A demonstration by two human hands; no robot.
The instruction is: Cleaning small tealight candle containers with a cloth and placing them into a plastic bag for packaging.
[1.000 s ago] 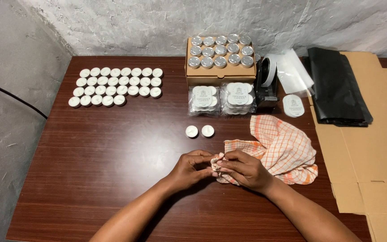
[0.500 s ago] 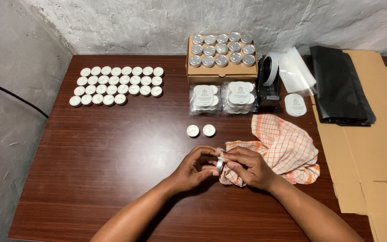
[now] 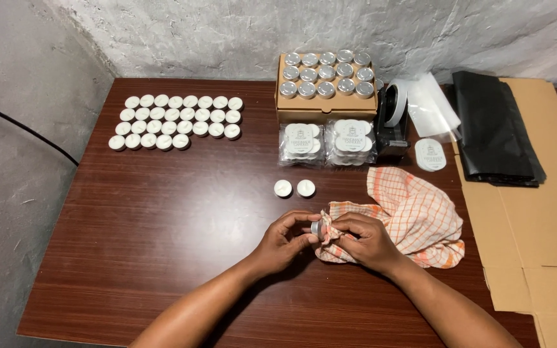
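Candle (image 3: 318,228), a small round tealight in a silvery cup, is pinched between both hands above the worktop (image 3: 162,245), tipped on edge so its flat face points toward nine o'clock. Left hand (image 3: 283,241) closes fingertips on it; right hand (image 3: 365,240) presses a checked orange cloth (image 3: 414,216) against it from three o'clock.

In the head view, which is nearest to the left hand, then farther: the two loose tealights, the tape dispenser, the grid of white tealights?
From the left hand:
1. Two loose tealights, just beyond it.
2. Tape dispenser, back right.
3. Grid of white tealights, back left, roughly as far; too close to call.
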